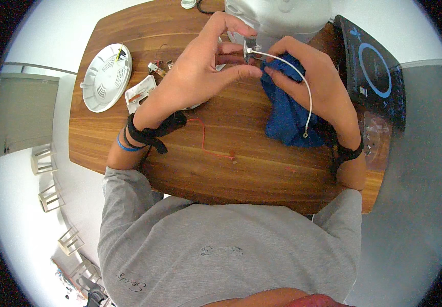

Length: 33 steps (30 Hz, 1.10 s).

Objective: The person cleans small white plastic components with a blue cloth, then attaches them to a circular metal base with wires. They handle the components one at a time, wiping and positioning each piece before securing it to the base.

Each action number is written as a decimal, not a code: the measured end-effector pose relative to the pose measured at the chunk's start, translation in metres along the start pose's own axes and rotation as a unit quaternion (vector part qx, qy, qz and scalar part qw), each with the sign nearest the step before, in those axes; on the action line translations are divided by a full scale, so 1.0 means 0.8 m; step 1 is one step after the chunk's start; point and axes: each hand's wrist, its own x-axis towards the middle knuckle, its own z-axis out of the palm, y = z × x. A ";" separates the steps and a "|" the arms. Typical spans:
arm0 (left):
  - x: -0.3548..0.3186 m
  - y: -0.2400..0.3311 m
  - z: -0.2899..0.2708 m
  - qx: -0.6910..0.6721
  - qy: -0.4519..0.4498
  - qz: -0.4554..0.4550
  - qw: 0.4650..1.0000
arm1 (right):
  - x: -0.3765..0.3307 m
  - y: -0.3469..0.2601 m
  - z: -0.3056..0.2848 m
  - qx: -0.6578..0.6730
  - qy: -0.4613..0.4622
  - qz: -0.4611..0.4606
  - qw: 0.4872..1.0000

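Note:
Between the thumb and fingers of my left hand is a small dark metal part, held on edge above the table. A white wire is joined to it and arcs to the right, ending in a ring terminal in front of the cloth. My right hand pinches a blue cloth, its fingertips close to the metal part. Most of the cloth hangs below that hand. Whether the cloth touches the metal part I cannot tell.
On the wooden table lie a white round plastic housing, a white plastic piece and a thin red wire. A whitish appliance stands behind my hands. At right are a black cooktop and a clear bag of small parts.

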 end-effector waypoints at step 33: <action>-0.003 0.021 0.014 0.036 -0.050 -0.005 0.998 | -0.004 -0.009 -0.012 0.043 -0.006 0.021 0.999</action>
